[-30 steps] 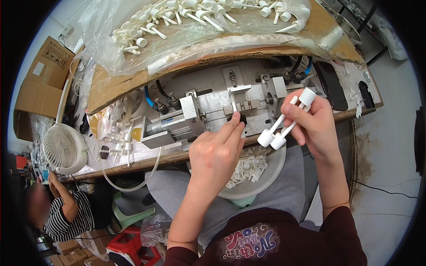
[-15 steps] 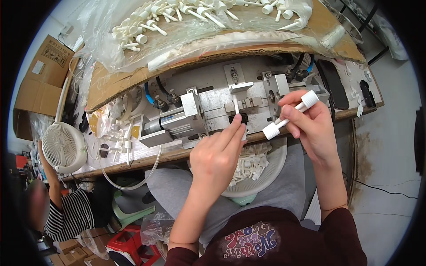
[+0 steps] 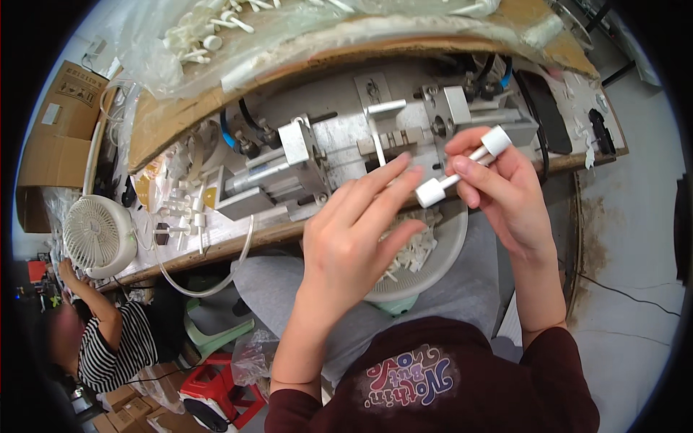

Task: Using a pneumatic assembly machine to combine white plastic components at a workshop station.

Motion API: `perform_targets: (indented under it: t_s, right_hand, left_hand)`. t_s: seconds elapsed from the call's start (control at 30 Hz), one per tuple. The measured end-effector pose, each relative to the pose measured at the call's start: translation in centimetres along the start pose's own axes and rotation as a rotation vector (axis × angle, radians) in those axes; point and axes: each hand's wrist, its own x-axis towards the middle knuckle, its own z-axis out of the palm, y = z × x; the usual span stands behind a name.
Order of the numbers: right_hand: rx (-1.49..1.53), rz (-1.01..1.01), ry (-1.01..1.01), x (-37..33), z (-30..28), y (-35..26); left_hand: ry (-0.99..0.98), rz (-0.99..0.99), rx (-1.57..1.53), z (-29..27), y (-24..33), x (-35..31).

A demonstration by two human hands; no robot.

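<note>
My right hand pinches white plastic caps with thin stems between thumb and fingers. One ribbed cap sticks out at the upper right and another cap at the lower left; whether these are two separate pieces is hard to tell. My left hand is empty, its fingers stretched and thumb apart, just in front of the metal clamping fixture. A white stem stands in that fixture, beyond the left fingertips. Below the hands, a pale basket of similar white pieces rests at my lap, partly hidden by the left hand.
Metal cylinder units with hoses flank the fixture. Cardboard with a plastic bag of white capped stems overhangs the back. A black phone lies right, a white fan left. Another person sits at the far left.
My left hand has drawn back from the stem in the fixture, and its fingers and thumb have spread. My right hand has shifted slightly up and left, still holding the white pieces.
</note>
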Motion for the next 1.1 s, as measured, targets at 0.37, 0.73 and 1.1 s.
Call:
perform_targets:
  t_s: [0.37,0.73,1.1]
  right_hand:
    - [-0.149,-0.383,0.124,1.0,0.2,0.6]
    - [-0.185,-0.477,-0.061,-0.1,0.2,0.3]
    - [-0.981,-0.822,-0.029,-0.2,1.0,0.8]
  left_hand:
    - [0.076,-0.094,-0.092,-0.6,0.1,-1.9]
    - [-0.047,0.008,0.417,1.0,-1.1,-0.2]
    - [-0.002,0.004,0.311,1.2,-1.8,-0.3]
